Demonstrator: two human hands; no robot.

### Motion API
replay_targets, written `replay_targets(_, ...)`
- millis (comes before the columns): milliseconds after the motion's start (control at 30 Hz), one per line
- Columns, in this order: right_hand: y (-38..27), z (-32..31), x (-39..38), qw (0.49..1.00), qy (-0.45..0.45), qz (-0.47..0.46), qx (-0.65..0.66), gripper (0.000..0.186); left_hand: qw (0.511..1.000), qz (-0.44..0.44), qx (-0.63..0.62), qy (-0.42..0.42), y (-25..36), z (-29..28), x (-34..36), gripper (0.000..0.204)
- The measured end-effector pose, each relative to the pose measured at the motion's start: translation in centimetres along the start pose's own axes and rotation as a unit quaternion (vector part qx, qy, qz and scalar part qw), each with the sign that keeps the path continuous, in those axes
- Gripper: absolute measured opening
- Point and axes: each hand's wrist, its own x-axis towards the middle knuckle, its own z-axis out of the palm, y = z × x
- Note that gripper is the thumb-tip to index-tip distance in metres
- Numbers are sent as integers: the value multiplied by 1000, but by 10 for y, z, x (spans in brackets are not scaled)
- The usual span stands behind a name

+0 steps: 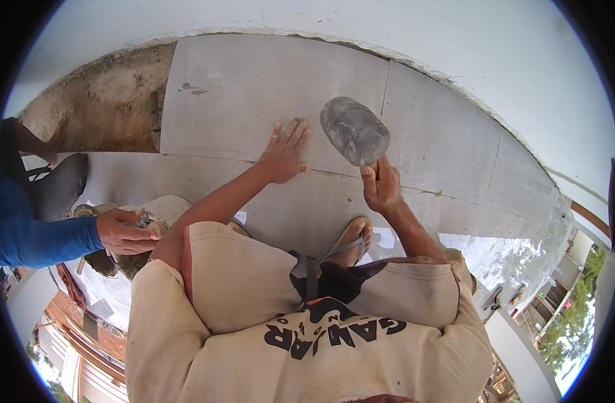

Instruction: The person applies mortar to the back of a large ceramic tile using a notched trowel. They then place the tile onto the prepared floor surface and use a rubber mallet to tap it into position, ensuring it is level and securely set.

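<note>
My right hand (pixel 382 189) is closed around the short handle of a rubber mallet (pixel 354 130). Its big dark grey head, scuffed with pale marks, is held over the floor tiles near a seam; whether it touches them I cannot tell. To the left, my left hand (pixel 285 153) rests with fingers spread on a large grey tile (pixel 253 77), close to its near edge. Both forearms reach out past my bent knees. Beneath me another row of grey tile (pixel 274 201) runs along that seam.
A white wall (pixel 455 40) curves along the far side. Left of the large tile lies a rough brown bed (pixel 112 101) without tile. A co-worker's hand (pixel 127 233) in a blue sleeve is at my left, over mortar-smeared containers (pixel 100 260). My sandalled foot (pixel 351 243) stands between my knees.
</note>
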Motion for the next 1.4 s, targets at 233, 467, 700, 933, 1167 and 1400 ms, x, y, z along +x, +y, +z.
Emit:
replay_targets(233,68,17,1,976,-61,149,-147,45,1000,14,-15,-12,12,4,-3,99)
replay_targets(467,64,14,32,990,-64,98,-73,46,992,49,-84,83,-16,18,-14,101)
replay_targets(700,-2,12,99,992,-110,35,-46,41,943,-163,-41,287,-89,23,-34,93)
replay_targets(933,-167,30,209,985,-71,-156,9,38,918,-174,-62,350,-91,19,-38,88)
replay_targets(1167,-141,162,245,954,-104,-281,-7,32,906,-168,-73,382,-90,13,-34,86)
replay_targets(1400,-212,174,259,940,-198,-279,-12,40,918,-182,-158,314,-95,23,-40,79)
